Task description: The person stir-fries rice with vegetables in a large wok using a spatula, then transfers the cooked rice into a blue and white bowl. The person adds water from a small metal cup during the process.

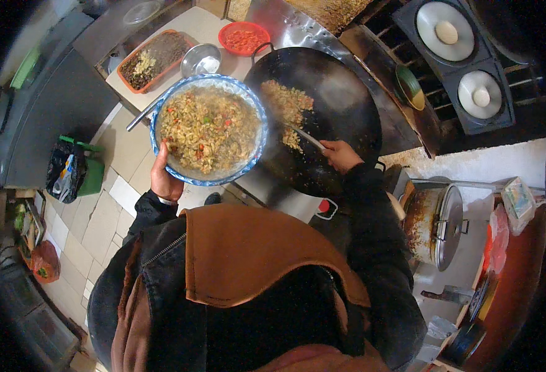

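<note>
My left hand (166, 179) grips the near left rim of a blue-and-white bowl (210, 130), thumb over the edge. The bowl is heaped with chopped, steaming food bearing red and green bits. To its right lies a large black wok (333, 111), with more of the chopped food (287, 104) on its left side. My right hand (343, 156) is closed around the handle of a metal utensil (304, 137); its far end is in the food in the wok, and its exact kind cannot be told. The bowl is held beside the wok's left edge.
Beyond the bowl, a counter bears an orange tray (149, 60) of dark food, a metal bowl (201, 60) and a red basin (244, 38) of chopped red food. A large lidded pot (433, 226) and a cleaver (450, 294) are at right. A green bin (90, 174) stands on the floor at left.
</note>
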